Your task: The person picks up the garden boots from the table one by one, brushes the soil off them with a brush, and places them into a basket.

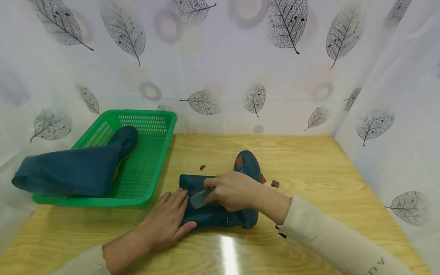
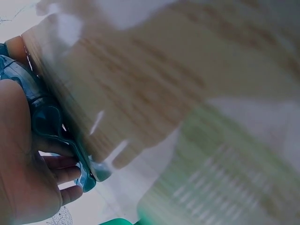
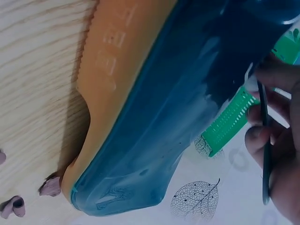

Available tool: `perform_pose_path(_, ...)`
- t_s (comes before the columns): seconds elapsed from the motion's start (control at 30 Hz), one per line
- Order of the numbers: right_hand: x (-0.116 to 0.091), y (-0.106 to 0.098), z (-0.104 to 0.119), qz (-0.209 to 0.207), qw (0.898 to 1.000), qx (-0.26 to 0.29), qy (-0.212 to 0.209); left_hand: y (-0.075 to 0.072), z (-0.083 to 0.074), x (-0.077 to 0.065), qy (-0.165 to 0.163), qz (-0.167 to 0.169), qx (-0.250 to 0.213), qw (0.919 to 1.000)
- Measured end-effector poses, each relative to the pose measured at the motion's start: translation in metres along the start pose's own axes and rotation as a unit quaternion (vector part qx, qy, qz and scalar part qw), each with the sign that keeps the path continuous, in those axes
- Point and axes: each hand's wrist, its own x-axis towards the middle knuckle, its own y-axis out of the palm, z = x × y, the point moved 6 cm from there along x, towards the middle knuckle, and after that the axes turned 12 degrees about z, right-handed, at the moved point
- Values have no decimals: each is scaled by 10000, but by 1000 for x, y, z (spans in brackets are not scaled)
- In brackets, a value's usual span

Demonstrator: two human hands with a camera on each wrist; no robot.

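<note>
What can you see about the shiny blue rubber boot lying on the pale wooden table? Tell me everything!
The shiny blue boot looks rubbery, with an orange sole and a brown patch on its toe. It lies on its side on the pale wooden table, toe pointing to the table's far edge and open end towards the green plastic basket. The left hand rests on its shaft; the right hand holds a flat greyish tool at the shaft.
</note>
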Motion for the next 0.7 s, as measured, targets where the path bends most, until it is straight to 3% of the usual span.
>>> perform_pose_path(0.13, -1, -3, -3, -188, 9996, -94, 205, 1, 1, 1, -26, 9, 56, 10000)
perform_pose_path(0.3, -5, -6, -6, -492, 9986, 188, -1, 0, 1, 0, -14, 15, 69, 10000)
perform_pose_path(0.43, -4, -2, -5, -335, 9990, 292, -50, 0, 0, 0, -21, -34, 45, 10000)
perform_pose_path(0.57, -2, 3, -8, -115, 9993, -49, 359, 0, 0, 1, -29, -71, 64, 9999)
perform_pose_path(0.7, -4, 2, -13, -312, 9962, -331, 742, 0, 0, 1, -42, -23, 62, 10000)
